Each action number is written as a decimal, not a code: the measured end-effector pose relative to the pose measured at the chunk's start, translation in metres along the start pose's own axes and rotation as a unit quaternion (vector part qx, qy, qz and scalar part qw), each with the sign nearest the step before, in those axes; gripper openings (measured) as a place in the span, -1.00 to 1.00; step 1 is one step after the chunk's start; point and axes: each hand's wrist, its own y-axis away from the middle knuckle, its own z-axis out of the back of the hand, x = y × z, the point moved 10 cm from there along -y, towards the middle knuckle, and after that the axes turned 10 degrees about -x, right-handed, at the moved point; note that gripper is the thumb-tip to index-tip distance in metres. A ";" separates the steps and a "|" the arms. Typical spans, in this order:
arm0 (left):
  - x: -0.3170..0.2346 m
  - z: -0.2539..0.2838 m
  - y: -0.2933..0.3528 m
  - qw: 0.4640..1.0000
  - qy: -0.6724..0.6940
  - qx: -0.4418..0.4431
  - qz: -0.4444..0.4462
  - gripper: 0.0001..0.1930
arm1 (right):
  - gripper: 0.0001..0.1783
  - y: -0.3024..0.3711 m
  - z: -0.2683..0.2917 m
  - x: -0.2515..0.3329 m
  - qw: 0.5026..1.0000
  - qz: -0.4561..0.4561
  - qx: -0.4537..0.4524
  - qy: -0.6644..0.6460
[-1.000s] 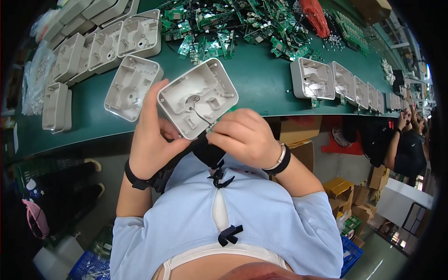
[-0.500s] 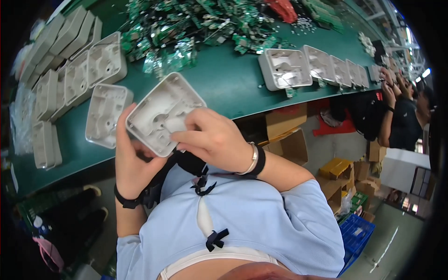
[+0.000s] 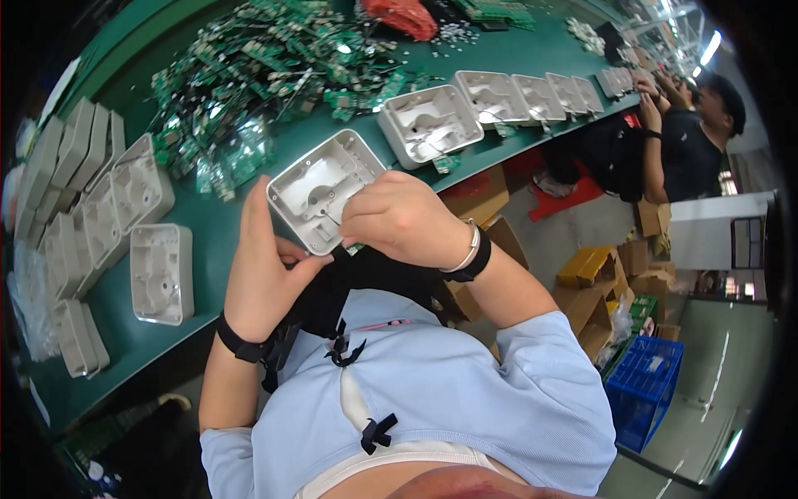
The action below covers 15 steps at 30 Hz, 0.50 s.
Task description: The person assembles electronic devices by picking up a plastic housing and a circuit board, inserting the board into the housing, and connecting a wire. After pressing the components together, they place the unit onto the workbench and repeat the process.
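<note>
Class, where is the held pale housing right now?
In the head view, upper left of centre, the pale housing sits between the left hand and right hand.

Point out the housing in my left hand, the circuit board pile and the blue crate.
Pale plastic housing (image 3: 324, 185), head view: inner floor.
Circuit board pile (image 3: 274, 75), head view: middle of the heap.
Blue plastic crate (image 3: 642, 395), head view: side wall.

- A green bench (image 3: 214, 241) is stretching from lower left to upper right.
- A heap of green circuit boards (image 3: 274, 71) is spreading across the upper left.
- A red bag (image 3: 403, 17) is lying at top centre; small white parts (image 3: 453, 32) are lying beside it.
- Pale housings (image 3: 77, 154) are standing stacked near the left edge.
- One open housing (image 3: 162, 274) is lying apart at left.
- A row of open housings (image 3: 430, 125) is running toward the upper right.
</note>
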 end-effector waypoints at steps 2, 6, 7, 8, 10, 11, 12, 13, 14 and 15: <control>-0.003 -0.011 -0.010 1.000 -0.011 0.006 -0.001 0.15 | -0.80 0.007 0.007 -0.009 1.000 -0.005 -0.016 0.022; -0.007 -0.026 -0.023 0.997 -0.062 0.017 -0.037 0.12 | -0.77 0.011 0.032 -0.018 0.993 -0.012 -0.086 0.077; -0.007 -0.026 -0.025 0.997 -0.060 0.015 -0.038 0.12 | -0.75 0.013 0.046 -0.019 0.987 -0.020 -0.131 0.096; -0.010 -0.026 -0.026 0.996 -0.077 0.016 -0.044 0.12 | -0.74 0.016 0.062 -0.022 0.977 -0.027 -0.175 0.115; -0.016 -0.029 -0.029 0.992 -0.115 0.019 -0.057 0.11 | -0.65 0.042 0.099 -0.062 0.947 -0.130 -0.262 0.135; -0.015 -0.027 -0.030 0.991 -0.117 0.017 -0.058 0.11 | -0.55 0.052 0.119 -0.078 0.915 -0.166 -0.299 0.215; -0.017 -0.024 -0.032 0.985 -0.148 0.006 -0.091 0.11 | -0.44 0.062 0.139 -0.094 0.874 -0.199 -0.333 0.292; -0.020 -0.023 -0.033 0.976 -0.177 -0.003 -0.124 0.10 | -0.30 0.075 0.152 -0.117 0.836 -0.246 -0.319 0.373; -0.025 -0.022 -0.033 0.966 -0.206 -0.012 -0.157 0.10 | -0.16 0.089 0.165 -0.140 0.789 -0.289 -0.301 0.450; -0.027 -0.023 -0.034 0.966 -0.203 -0.011 -0.160 0.10 | -0.16 0.097 0.177 -0.158 0.787 -0.290 -0.302 0.454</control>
